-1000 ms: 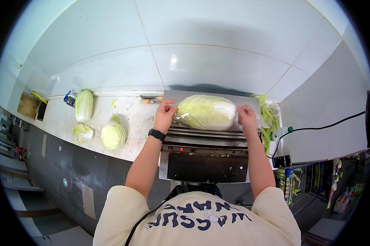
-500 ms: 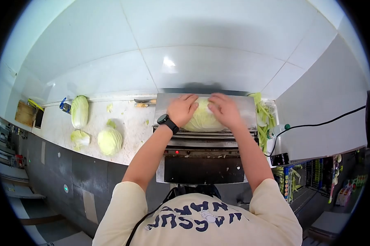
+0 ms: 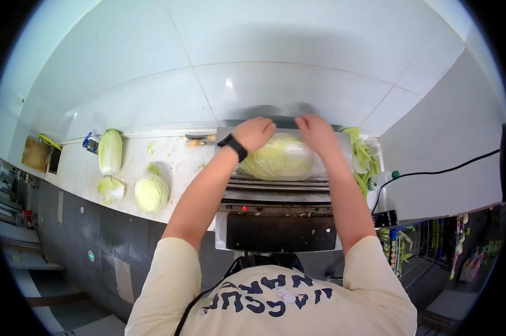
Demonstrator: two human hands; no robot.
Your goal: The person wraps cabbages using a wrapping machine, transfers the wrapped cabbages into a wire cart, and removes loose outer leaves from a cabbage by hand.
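A pale green napa cabbage [image 3: 280,159] lies on its side on the metal top of a wrapping machine [image 3: 281,231]. Its surface has a glossy sheen like clear film. My left hand [image 3: 254,134], below a black watch, is at the cabbage's far left side with its fingers curled together. Opposite it, my right hand [image 3: 316,134] is closed at the far right side, fingertips pointing inward and away from me. Both sets of fingertips are beyond the cabbage, and whatever they pinch is too clear or small to make out.
On the left counter [image 3: 180,173] are a round cabbage [image 3: 152,192], a long napa cabbage [image 3: 110,152], loose leaves [image 3: 112,189] and wooden-handled knives [image 3: 197,143]. Trimmed leaves [image 3: 365,162] lie to the right, near a phone [image 3: 385,218] and a black cable [image 3: 443,167].
Both hands have come off the top of the cabbage and moved to its far side, fingers now curled closed. More of the cabbage shows between my arms.
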